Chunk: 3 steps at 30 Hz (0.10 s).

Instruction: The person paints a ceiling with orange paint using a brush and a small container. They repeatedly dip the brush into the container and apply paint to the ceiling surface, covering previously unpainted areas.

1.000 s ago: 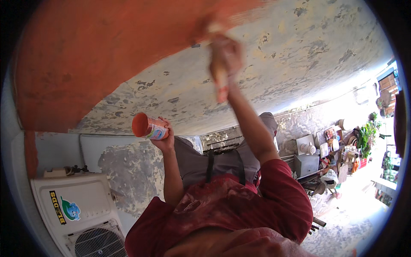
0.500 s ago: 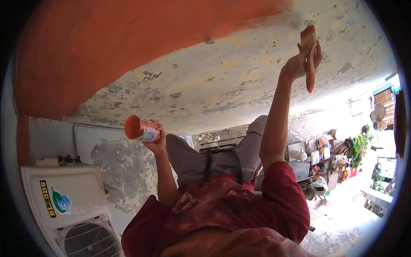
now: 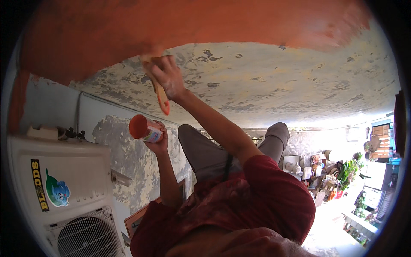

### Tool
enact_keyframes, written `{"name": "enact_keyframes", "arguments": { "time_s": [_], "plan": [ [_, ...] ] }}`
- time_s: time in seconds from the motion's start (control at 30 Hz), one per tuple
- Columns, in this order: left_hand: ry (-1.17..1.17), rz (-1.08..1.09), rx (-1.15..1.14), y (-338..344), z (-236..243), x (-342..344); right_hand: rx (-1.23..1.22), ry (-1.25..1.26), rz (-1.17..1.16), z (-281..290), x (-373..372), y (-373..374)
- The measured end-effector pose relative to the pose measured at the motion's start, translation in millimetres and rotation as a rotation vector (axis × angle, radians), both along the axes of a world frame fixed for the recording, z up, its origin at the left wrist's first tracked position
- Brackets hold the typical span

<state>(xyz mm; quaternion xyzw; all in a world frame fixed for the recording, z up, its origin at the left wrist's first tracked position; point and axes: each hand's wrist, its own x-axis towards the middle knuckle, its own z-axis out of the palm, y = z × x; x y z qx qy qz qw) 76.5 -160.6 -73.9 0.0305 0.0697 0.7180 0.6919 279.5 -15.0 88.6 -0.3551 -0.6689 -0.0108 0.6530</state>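
My left hand (image 3: 160, 139) is wrapped round a small plastic tub (image 3: 145, 128), its inside coated orange and its outer wall carrying a coloured label. The tub tilts, its mouth toward the upper left. Up and to the right of it, my right hand (image 3: 168, 77) grips a paintbrush (image 3: 161, 95) with a pale wooden handle whose end is smeared orange. The bristles are blurred and lie at the lower edge of the orange paint (image 3: 102, 38) on the wall. Below that edge the wall (image 3: 239, 81) is pale, patchy and flaking.
A white outdoor air-conditioner unit (image 3: 64, 171) stands at the left, close to my left arm, with a pipe (image 3: 78, 109) above it. Pots and mixed household items (image 3: 319, 169) lie at the right beside green plants (image 3: 349, 171). My bent legs (image 3: 201, 150) are below the wall.
My right hand has swung far left with the paintbrush, from bare wall at the right to the orange edge above the tub. The view has shifted, while my left hand still holds the tub.
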Motion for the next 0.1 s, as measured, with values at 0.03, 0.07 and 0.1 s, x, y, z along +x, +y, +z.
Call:
{"name": "enact_keyframes", "arguments": {
  "time_s": [0.03, 0.07, 0.1],
  "plan": [
    [0.005, 0.007, 0.024, 2.1, 0.8, -7.5, -0.035, -0.002, 0.135, 4.2, -6.2, 1.6],
    [-0.01, 0.012, 0.021, 1.2, 4.8, -13.4, -0.072, -0.002, 0.267, 9.9, -10.4, 3.0],
    [-0.046, 0.004, 0.009, 2.9, 3.8, -20.5, -0.07, -0.012, 0.266, 12.2, -15.2, 4.7]
  ]
}}
